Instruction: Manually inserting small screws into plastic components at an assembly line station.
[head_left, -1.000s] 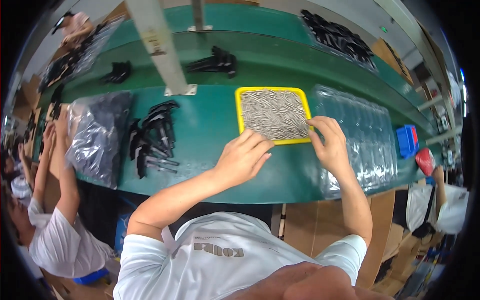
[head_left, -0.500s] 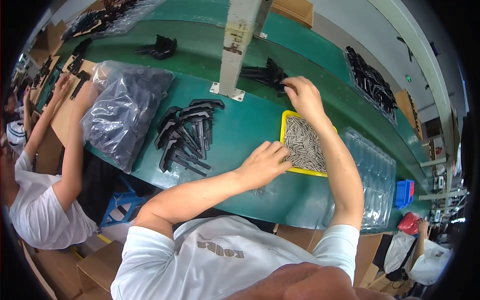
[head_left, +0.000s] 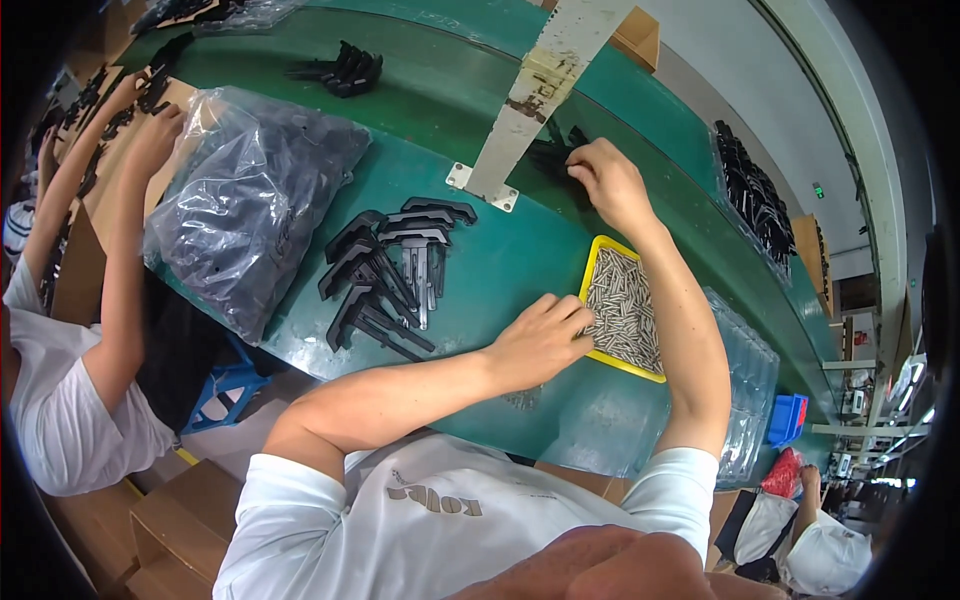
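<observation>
My left hand is at the near left edge of a yellow tray, its fingers curled in. Whatever they hold is hidden. Small silvery metal pins fill the tray. Beyond it, my right hand reaches over the green belt, thumb and fingers drawn together beside a dark pile of black plastic parts. The post partly covers that pile, and I cannot make out what the fingertips grip. Several black L-shaped parts with long stems lie fanned out on the green table to the left.
A white metal post stands bolted to the table. A large clear bag of dark parts sits at left, beside a co-worker's arms. Clear plastic blister trays lie at right, with a blue bin beyond.
The view has turned, so the table and post appear shifted and tilted. My right hand stays by the black parts; my left hand remains by the tray's edge, fingers a little more curled.
</observation>
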